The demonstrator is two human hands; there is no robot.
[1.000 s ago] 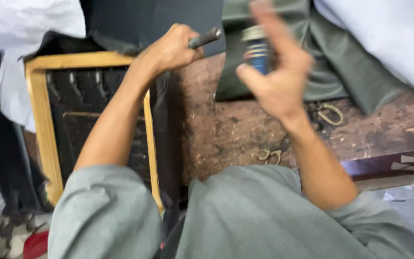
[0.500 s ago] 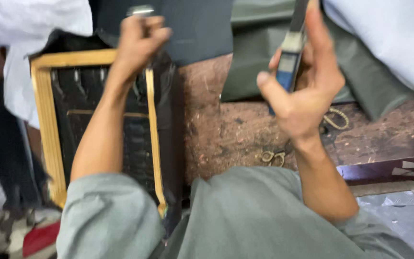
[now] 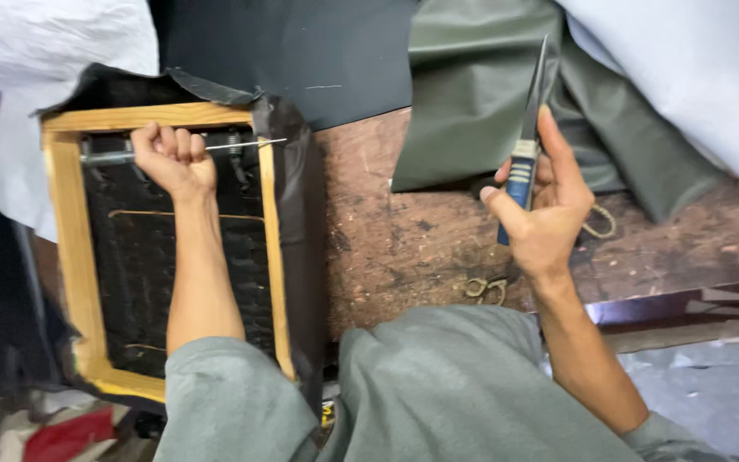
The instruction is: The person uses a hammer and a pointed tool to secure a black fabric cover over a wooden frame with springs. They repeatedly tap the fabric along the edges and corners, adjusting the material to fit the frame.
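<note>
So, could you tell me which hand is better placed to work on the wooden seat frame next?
The left hand: it grips a thin metal tool right over the wooden frame, while the right hand holds a knife apart over the table.

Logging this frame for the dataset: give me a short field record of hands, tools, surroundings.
left hand: fist closed around a thin metal tool, tip pointing right
right hand: grips a knife, blue handle, blade pointing up
under left hand: wooden frame with black webbing, edged in black covering
workbench: worn brown wood
near knife: olive-green sheet
bench edge: scissors
</note>
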